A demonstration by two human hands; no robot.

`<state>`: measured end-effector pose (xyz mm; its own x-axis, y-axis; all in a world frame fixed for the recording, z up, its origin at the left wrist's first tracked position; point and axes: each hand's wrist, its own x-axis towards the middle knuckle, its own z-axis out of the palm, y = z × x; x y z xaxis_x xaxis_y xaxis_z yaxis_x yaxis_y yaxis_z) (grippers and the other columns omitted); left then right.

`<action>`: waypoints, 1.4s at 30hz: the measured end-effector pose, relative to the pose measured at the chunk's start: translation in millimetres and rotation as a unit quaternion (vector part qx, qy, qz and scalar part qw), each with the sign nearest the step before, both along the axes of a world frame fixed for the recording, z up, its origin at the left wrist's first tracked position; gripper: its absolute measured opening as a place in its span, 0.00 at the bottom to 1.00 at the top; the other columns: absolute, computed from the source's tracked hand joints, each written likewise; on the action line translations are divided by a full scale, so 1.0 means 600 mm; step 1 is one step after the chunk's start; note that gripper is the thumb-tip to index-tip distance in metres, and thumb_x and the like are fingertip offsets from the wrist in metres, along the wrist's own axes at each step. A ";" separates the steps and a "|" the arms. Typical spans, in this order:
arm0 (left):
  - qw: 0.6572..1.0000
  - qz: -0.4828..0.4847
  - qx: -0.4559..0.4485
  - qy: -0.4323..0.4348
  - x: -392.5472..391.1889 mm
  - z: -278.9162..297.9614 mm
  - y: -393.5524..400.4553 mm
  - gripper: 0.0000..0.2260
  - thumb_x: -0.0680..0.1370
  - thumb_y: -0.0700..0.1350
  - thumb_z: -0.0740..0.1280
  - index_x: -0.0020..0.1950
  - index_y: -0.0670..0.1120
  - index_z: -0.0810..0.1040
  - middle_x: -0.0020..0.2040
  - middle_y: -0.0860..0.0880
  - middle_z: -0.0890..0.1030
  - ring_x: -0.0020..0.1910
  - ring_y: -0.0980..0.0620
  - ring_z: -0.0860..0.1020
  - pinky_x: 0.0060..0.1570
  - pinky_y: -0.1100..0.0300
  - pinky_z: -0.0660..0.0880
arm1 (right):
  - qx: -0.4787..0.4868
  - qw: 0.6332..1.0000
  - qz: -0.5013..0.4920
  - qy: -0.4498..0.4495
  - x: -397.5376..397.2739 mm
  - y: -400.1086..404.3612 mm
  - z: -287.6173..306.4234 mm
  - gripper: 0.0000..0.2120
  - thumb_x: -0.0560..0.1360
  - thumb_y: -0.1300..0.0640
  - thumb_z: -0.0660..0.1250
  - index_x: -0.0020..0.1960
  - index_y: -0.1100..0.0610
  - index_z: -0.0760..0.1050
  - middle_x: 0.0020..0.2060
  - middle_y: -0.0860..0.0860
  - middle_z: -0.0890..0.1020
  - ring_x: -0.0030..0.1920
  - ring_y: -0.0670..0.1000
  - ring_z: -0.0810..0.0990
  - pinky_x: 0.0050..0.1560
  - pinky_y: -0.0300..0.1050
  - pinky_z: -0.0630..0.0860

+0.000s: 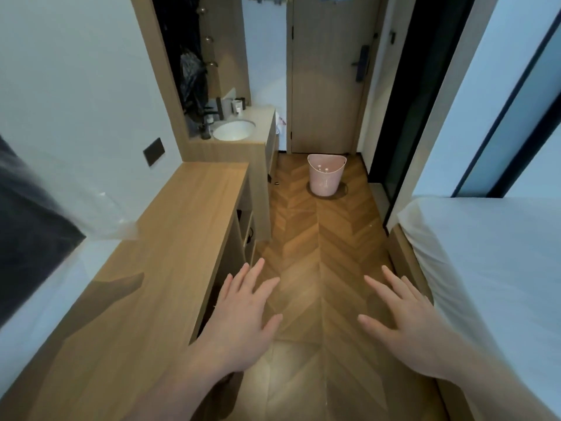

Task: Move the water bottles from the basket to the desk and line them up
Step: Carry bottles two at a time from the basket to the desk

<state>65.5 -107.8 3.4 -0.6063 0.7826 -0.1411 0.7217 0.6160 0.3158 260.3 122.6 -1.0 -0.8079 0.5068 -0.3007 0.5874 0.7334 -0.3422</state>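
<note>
My two hands are out in front of me, palms down over the floor: my left hand (243, 320) sits just off the desk's front edge with all five fingers straight and spread, holding nothing, and my right hand (406, 323) hangs near the bed's side edge, fingers likewise straight and fanned, empty. Between them runs one strip of herringbone wood floor (318, 238), bounded on the left by the desk and on the right by the white bed (491, 268). The one long wooden desk (182, 226) stretches away along the left wall, its far end butting a raised counter with one round white sink (233, 130). Farther along the floor, well apart from both hands, stands one pink basket (326, 176) in front of the closed door (328, 80). Inside its rim I count two small pale bottle caps (322, 169); the bottles themselves are too small to make out.
</note>
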 end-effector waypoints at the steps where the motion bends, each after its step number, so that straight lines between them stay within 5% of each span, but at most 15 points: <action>1: 1.000 -0.007 -0.001 0.004 -0.016 -0.002 0.024 0.29 0.84 0.61 0.59 0.84 0.61 0.52 0.84 0.57 0.38 0.83 0.52 0.37 0.82 0.48 0.40 | 0.001 1.000 -0.005 -0.003 -0.011 0.022 0.000 0.38 0.81 0.28 0.54 0.85 0.35 0.43 0.84 0.40 0.35 0.85 0.51 0.37 0.85 0.60 0.44; 27: 0.994 0.095 -0.042 0.027 -0.447 -0.020 0.557 0.33 0.84 0.65 0.56 0.85 0.62 0.45 0.82 0.55 0.28 0.80 0.50 0.28 0.77 0.49 0.31 | -0.026 0.996 0.085 -0.002 -0.498 0.586 -0.006 0.38 0.82 0.31 0.55 0.85 0.37 0.40 0.84 0.42 0.33 0.85 0.53 0.34 0.85 0.61 0.41; 42: 0.999 -0.005 -0.043 0.027 -0.837 -0.054 0.856 0.33 0.84 0.63 0.58 0.85 0.60 0.45 0.82 0.53 0.28 0.80 0.46 0.28 0.80 0.44 0.33 | -0.020 0.999 0.005 -0.032 -0.816 0.841 -0.051 0.38 0.82 0.30 0.55 0.84 0.35 0.38 0.82 0.41 0.30 0.84 0.54 0.33 0.83 0.61 0.39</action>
